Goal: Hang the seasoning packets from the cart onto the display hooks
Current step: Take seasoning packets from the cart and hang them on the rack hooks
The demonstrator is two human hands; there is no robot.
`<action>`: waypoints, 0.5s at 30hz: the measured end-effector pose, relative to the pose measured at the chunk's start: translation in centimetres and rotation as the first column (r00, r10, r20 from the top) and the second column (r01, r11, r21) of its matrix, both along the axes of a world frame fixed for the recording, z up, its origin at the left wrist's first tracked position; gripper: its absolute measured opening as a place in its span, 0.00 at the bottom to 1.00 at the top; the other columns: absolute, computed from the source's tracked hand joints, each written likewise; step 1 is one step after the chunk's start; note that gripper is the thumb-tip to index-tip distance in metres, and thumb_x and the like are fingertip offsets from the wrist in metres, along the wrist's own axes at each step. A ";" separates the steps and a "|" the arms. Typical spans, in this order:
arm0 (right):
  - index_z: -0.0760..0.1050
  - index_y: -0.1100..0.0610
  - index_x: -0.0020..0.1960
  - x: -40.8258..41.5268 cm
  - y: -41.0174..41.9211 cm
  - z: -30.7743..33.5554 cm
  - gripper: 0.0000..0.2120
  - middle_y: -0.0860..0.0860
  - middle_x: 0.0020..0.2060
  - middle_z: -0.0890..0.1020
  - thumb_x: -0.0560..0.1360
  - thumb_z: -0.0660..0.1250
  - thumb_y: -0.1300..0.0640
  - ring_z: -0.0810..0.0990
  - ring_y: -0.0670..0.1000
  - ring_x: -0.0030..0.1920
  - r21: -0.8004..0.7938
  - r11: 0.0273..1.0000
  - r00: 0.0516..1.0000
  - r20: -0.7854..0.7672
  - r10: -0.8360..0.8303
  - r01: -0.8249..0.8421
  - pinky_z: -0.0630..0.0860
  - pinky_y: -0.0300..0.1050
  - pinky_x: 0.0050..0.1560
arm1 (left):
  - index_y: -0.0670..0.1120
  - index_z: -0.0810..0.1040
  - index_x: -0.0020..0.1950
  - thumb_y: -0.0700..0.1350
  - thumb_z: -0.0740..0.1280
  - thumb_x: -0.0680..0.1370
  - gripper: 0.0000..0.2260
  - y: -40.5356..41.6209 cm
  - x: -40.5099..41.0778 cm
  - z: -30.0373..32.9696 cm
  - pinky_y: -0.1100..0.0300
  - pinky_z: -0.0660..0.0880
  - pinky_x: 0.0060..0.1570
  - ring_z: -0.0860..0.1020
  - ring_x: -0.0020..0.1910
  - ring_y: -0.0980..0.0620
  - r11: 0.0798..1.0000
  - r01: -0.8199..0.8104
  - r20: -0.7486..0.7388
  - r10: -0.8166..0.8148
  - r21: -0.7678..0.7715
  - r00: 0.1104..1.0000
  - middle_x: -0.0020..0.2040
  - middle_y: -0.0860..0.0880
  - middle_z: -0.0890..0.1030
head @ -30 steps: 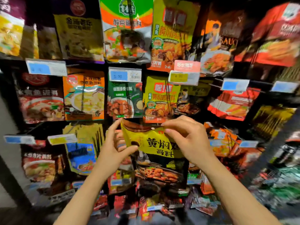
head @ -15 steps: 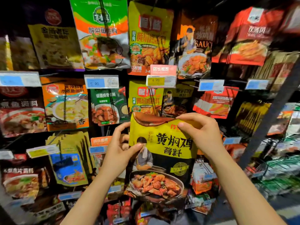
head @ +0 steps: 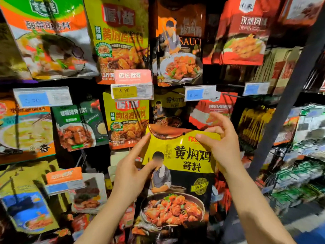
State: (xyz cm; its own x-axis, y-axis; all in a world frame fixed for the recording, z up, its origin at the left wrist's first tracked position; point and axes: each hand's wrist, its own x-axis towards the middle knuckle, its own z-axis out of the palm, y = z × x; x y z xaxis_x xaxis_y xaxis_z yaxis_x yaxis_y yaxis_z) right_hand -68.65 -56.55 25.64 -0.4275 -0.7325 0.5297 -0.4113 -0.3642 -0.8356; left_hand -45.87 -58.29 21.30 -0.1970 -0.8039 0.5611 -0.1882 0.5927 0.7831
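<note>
Yellow-and-black seasoning packet (head: 179,175), lower centre of frame, upright before the hanging display packets. Right hand (head: 222,145) pinches its top right corner, thumb in front. Left hand (head: 131,173) at its left edge: forefinger straight, touching the top left corner, thumb on the front.

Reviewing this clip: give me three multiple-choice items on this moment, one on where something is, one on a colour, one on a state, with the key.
1. Where is the right hand on the yellow-and-black seasoning packet?
A. bottom edge
B. top right corner
C. middle of the left edge

2. What colour is the price tag reading 4.90?
A. yellow
B. blue
C. green

3. What is the left hand doing?
A. hanging idle, away from the packet
B. gripping a hook
C. holding the packet's left edge, forefinger stretched toward its top

Key: 1 B, its thumb and fingers pinch the top right corner; 2 A, the neighbouring tags are blue; 3 C, the thumb lies on the packet's front.
</note>
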 end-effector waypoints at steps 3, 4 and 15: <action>0.68 0.43 0.65 -2.9 -2.4 -0.4 0.34 0.40 0.40 0.81 0.65 0.77 0.63 0.79 0.46 0.50 -0.035 0.999 1.000 -0.006 0.021 -0.022 0.72 0.49 0.62 | 0.64 0.67 0.69 0.51 0.74 0.69 0.31 -2.5 -2.8 -0.1 0.71 0.72 0.40 0.74 0.43 0.69 0.999 -0.037 -0.034 0.038 0.009 0.999 0.58 0.64 0.78; 0.67 0.44 0.66 -3.9 -3.2 -0.4 0.35 0.41 0.42 0.81 0.65 0.77 0.63 0.79 0.44 0.48 -0.049 0.998 1.000 -0.002 0.028 -0.028 0.73 0.40 0.58 | 0.64 0.67 0.69 0.49 0.74 0.69 0.31 -3.4 -3.7 -0.2 0.70 0.74 0.42 0.75 0.46 0.69 0.999 -0.047 -0.032 0.048 0.012 0.998 0.55 0.63 0.80; 0.60 0.47 0.70 -9.4 -10.4 2.6 0.43 0.51 0.49 0.79 0.63 0.78 0.64 0.78 0.43 0.44 -0.135 0.969 0.978 0.009 0.209 -0.206 0.78 0.43 0.50 | 0.60 0.67 0.70 0.51 0.74 0.67 0.33 -6.7 -9.9 0.9 0.49 0.71 0.56 0.67 0.63 0.47 0.978 -0.209 -0.108 0.210 0.015 0.972 0.67 0.41 0.71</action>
